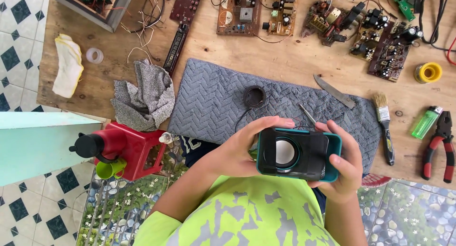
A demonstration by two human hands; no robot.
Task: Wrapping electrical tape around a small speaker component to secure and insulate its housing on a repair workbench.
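Over the wooden workbench (266,48) and its grey quilted mat (213,98), you hold a teal-edged black speaker box (298,153) between both hands, your left hand (240,148) wrapped around one end, your right hand (344,163) around the other, thin wires trailing to a black ring (254,96) on the mat.

On the wooden bench (285,51) lie 1 grey quilted mat (213,98), 1 crumpled grey rag (145,96), 1 white cloth (66,65), 1 roll of clear tape (94,55), 1 knife blade (334,91), 1 paintbrush (384,125), 1 green lighter (426,122), 1 pair of red-handled pliers (441,146) and 1 yellow solder spool (428,72). 2 hands, the left hand (237,151) and right hand (344,163), hold 1 teal speaker box (298,153). 1 loose black speaker ring (254,96) sits on the mat.
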